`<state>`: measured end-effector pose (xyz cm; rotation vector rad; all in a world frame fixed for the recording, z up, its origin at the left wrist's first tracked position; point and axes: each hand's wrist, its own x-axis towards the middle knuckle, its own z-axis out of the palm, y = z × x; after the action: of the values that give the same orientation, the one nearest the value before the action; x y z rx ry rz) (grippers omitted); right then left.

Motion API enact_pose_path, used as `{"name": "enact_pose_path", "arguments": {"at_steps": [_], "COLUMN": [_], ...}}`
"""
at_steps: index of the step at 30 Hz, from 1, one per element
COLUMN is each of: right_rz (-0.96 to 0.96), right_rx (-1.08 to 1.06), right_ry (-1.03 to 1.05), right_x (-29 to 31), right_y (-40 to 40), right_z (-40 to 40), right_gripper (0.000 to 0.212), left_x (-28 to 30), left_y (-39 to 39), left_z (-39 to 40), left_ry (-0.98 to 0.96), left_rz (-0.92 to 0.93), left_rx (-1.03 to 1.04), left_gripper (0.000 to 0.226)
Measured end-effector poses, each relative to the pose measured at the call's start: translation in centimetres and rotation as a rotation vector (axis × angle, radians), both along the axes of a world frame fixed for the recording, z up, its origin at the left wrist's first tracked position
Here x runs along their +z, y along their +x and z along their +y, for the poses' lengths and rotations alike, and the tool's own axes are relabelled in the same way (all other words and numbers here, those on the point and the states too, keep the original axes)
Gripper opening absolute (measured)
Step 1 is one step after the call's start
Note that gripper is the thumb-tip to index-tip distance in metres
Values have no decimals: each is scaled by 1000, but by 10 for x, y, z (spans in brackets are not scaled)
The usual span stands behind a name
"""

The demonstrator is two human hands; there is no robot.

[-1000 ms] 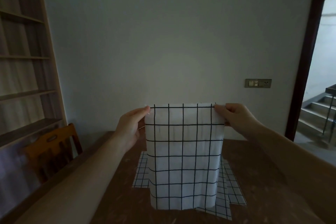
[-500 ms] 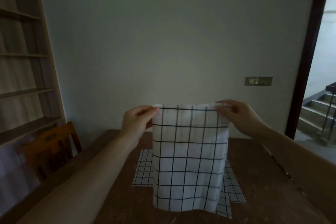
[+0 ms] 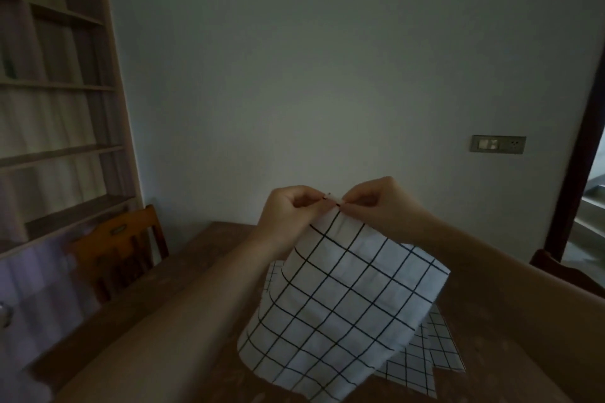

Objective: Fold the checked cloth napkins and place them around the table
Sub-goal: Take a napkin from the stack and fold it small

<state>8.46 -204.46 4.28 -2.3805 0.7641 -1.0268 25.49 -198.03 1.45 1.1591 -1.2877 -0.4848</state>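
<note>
A white napkin with a black check (image 3: 340,311) hangs in the air above the brown wooden table (image 3: 183,275). My left hand (image 3: 291,216) and my right hand (image 3: 379,206) pinch its top corners, and the two hands meet almost fingertip to fingertip. The cloth curves below them into a loose doubled sheet, tilted toward the lower left. Under it, more checked cloth with a finer grid (image 3: 438,350) lies flat on the table, mostly hidden by the held napkin.
An orange-brown wooden chair (image 3: 114,249) stands at the table's left side, with a tall bookshelf (image 3: 55,114) behind it. A dark chair back (image 3: 563,271) shows at the right. A doorway with stairs (image 3: 589,216) opens at the far right.
My hands, which held the napkin's top corners wide apart, have come together, so the flat hanging cloth is now doubled over. The view has also tilted slightly.
</note>
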Motion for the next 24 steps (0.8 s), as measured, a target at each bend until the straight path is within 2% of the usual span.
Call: {"name": "enact_pose_path", "arguments": {"at_steps": [2,5,8,11,13,15,17,18,23,24], "right_rz": [-2,18,36,68,44,19,3,3,-129,-109], "right_rx": [-14,-35,-52,-37,-6,0,5,22,65,45], "right_ry": [-15,-54,-89,-100,-75,-66,-36,-24,-36,-38], "right_x": [2,15,25,25,22,21,22,24,33,35], "right_y": [2,-4,-13,-15,-14,-14,-16,-18,-17,-20], "right_z": [-3,-7,-13,-16,-17,-19,-22,-22,-14,-16], "right_gripper": [9,8,8,10,13,17,8,3,13,16], "left_x": [-2,-14,-27,-35,-31,-22,-14,-11,-16,-15], "left_y": [8,26,37,40,29,14,2,-2,-3,-4], "left_z": [4,11,21,23,18,9,1,-2,-7,-7], "left_ry": [87,216,349,585,554,346,197,175,219,216], "left_rz": [-58,-258,-444,-711,-676,-510,-372,-352,-361,-337], "left_rx": [-29,-87,-114,-162,-168,-163,-163,-164,-231,-227], "left_gripper": [6,20,19,39,45,45,50,50,46,44]}}
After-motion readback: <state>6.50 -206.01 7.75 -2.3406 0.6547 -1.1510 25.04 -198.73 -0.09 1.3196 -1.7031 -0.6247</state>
